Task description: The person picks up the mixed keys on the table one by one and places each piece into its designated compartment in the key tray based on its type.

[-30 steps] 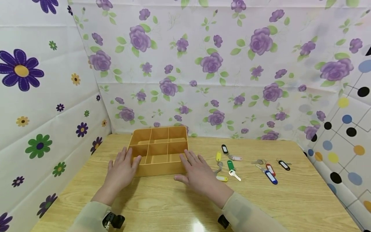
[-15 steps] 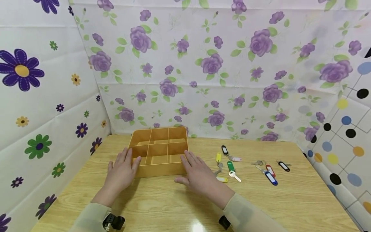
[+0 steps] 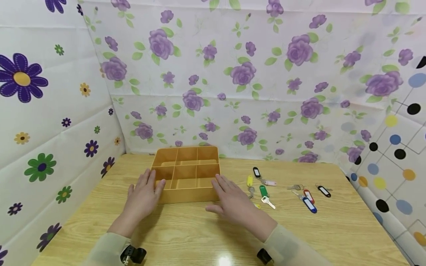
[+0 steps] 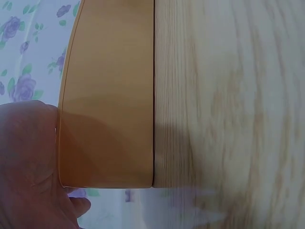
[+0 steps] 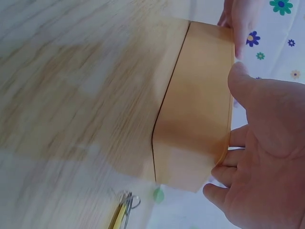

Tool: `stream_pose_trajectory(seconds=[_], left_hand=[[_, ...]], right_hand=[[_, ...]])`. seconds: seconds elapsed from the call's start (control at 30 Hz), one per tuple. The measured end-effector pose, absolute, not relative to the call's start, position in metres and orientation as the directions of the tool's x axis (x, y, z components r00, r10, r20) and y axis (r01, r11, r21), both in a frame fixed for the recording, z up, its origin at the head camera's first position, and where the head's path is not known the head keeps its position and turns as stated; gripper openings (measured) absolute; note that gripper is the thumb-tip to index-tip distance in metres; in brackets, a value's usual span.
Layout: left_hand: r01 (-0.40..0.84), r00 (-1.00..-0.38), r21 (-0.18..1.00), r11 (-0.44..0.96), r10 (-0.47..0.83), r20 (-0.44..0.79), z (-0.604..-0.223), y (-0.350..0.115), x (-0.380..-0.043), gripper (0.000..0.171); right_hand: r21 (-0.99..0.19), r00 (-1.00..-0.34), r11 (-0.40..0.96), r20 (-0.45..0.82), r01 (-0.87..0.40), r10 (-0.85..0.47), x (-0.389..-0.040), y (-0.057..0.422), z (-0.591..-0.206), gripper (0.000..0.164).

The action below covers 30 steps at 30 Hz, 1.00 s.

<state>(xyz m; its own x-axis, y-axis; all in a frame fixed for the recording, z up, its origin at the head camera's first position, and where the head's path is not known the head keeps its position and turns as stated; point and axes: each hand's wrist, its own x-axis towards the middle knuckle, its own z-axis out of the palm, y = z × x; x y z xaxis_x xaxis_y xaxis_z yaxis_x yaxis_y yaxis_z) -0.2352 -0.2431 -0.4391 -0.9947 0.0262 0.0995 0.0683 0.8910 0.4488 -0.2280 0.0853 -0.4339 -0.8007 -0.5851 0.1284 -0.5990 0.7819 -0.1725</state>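
Observation:
An orange-tan box (image 3: 188, 195) with six-like open compartments in two rows stands on the wooden table; its compartments hold nothing visible. My left hand (image 3: 143, 195) rests against its left front corner, fingers extended along the rim. At the opposite corner, my right hand (image 3: 234, 201) touches the right side with outstretched fingers, its thumb pointing left in front of the box. The right wrist view shows both hands at the box's ends, with the right fingers over the rim (image 5: 229, 114). In the left wrist view, the front wall (image 4: 105, 95) fills the middle.
Right of the box lie several tagged keys, among them a green tag (image 3: 263, 191), a yellow tag (image 3: 250, 180) and a black tag (image 3: 256, 172). Farther right are blue (image 3: 309, 205), red (image 3: 308, 196) and black-rimmed tags. Flowered cloth (image 3: 199, 74) hangs behind.
The box has slid slightly to the right, both hands moving along with it. A yellow tag near my right hand is now mostly covered. The view has shifted a little.

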Motion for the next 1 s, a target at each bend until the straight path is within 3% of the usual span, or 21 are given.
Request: stream_pose_trajectory(seconds=[1.0], left_hand=[[0.127, -0.988, 0.467, 0.875, 0.070, 0.138, -0.443, -0.206, -0.244, 0.079]], right_hand=[[-0.215, -0.822, 0.794, 0.110, -0.568, -0.558, -0.216, 0.126, -0.428, 0.093]])
